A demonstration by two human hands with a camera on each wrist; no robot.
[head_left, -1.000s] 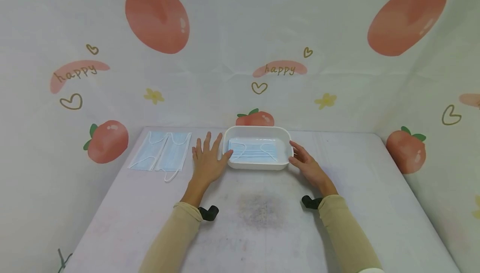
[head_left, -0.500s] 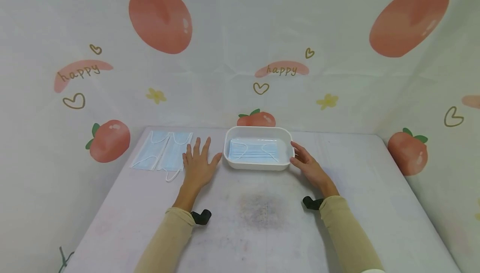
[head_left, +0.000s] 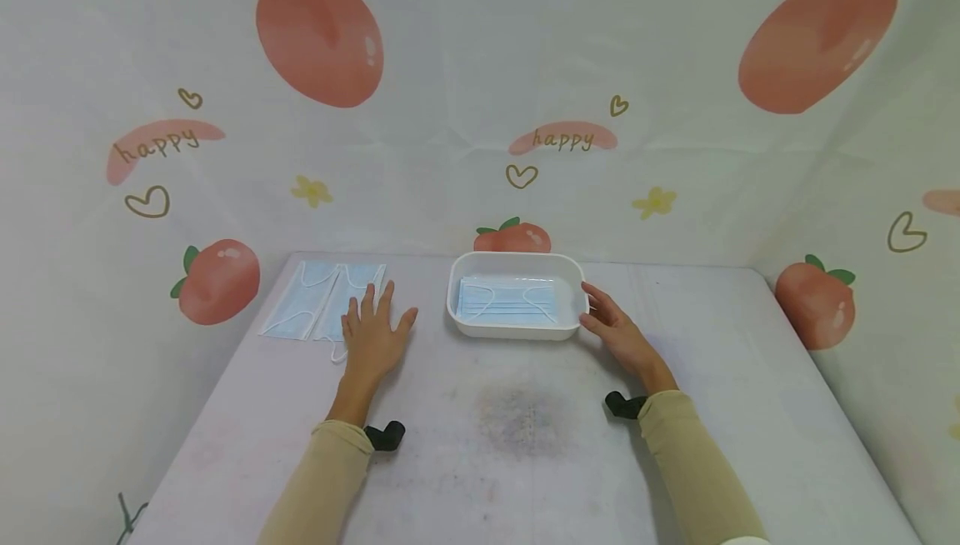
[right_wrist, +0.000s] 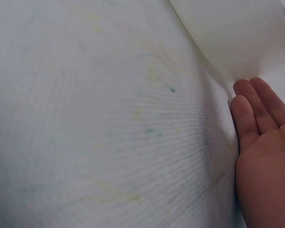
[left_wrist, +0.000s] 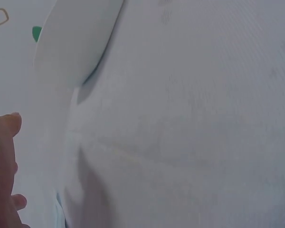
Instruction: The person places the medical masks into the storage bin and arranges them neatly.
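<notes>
Two light-blue disposable face masks lie side by side at the back left of the table: the left mask (head_left: 296, 303) and the right mask (head_left: 343, 302), with white ear loops. My left hand (head_left: 371, 345), fingers spread and holding nothing, overlaps the right mask's lower right part in the head view. In the left wrist view only part of my left hand (left_wrist: 2, 166) shows. A white rectangular tray (head_left: 517, 332) stands at the back middle with a folded blue mask (head_left: 506, 302) in it. My right hand (head_left: 621, 335) touches the tray's right end with fairly straight fingers (right_wrist: 244, 118).
A pale, stained cloth covers the table (head_left: 525, 478). Behind it hangs a white backdrop (head_left: 450, 70) printed with peaches, hearts and flowers. Black wrist mounts (head_left: 386, 437) stick out from both sleeves.
My left hand has moved left, away from the tray's left end to the right mask. My right hand stays at the tray, and the tray and masks keep their places.
</notes>
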